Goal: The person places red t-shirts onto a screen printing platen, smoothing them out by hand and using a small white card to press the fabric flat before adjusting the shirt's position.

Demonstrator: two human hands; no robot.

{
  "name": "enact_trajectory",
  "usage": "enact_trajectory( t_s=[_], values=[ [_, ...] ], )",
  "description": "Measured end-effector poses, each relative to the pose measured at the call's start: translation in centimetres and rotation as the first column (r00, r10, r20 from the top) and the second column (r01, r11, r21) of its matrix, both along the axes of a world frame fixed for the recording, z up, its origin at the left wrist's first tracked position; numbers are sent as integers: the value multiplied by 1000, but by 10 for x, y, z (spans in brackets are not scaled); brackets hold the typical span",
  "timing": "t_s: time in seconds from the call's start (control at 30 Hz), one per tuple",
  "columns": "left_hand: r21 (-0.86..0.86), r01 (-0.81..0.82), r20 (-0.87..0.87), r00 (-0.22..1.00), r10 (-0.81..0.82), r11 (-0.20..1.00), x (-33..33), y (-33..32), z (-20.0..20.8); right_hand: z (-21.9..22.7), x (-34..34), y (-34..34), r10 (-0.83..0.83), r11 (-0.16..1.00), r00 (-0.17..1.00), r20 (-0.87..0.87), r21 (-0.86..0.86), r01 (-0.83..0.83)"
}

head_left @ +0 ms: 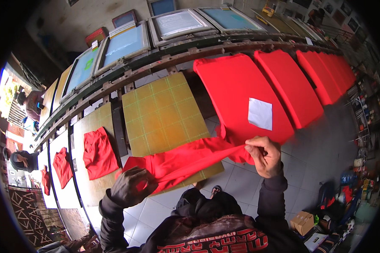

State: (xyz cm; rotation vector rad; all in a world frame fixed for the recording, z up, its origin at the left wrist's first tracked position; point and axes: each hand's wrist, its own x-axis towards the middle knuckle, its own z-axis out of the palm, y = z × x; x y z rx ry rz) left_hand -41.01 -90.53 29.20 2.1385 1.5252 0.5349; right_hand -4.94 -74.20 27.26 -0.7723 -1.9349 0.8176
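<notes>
Between left hand [133, 184] and right hand [264, 157], stretched crosswise: red cloth [185, 158], gripped by left fingers, pinched by right. Just beyond the fingers: yellow-brown board [160, 111].

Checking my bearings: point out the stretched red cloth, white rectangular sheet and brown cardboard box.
Stretched red cloth [190, 158]: head view, middle span.
White rectangular sheet [260, 114]: head view, centre.
Brown cardboard box [302, 223]: head view, middle.

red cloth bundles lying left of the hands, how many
3: first bundle on a tan board, second bundle on the white board left of it, third bundle on another white board farther left. Others may be hidden.
</notes>
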Motion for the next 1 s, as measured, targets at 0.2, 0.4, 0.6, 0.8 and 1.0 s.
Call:
enact_trajectory(
  t_s=[0.2, 0.4, 0.6, 0.8, 1.0],
  values=[
    [-50, -255, 379, 890, 255, 966, 61, -89, -4, 58, 87, -70, 112, 966, 988, 110, 219, -134],
    [-87, -208, 234, 946, 223, 974, 111, -149, 50, 97, 172, -133, 168, 976, 984, 68, 127, -175],
    [275, -52, 37, 998, 44, 960, 155, -183, 99, 130, 218, -153, 510, 852, 857, -70, 175, -493],
    [778, -131, -81, 949, 305, 614, 191, -199, 95, 116, 223, -146, 732, 557, 349, -585, 219, -801],
    [901, -290, 191, 933, 305, 323, 183, -142, 40, 125, 211, -133, 653, 711, 627, -426, 57, -701]
  ],
)
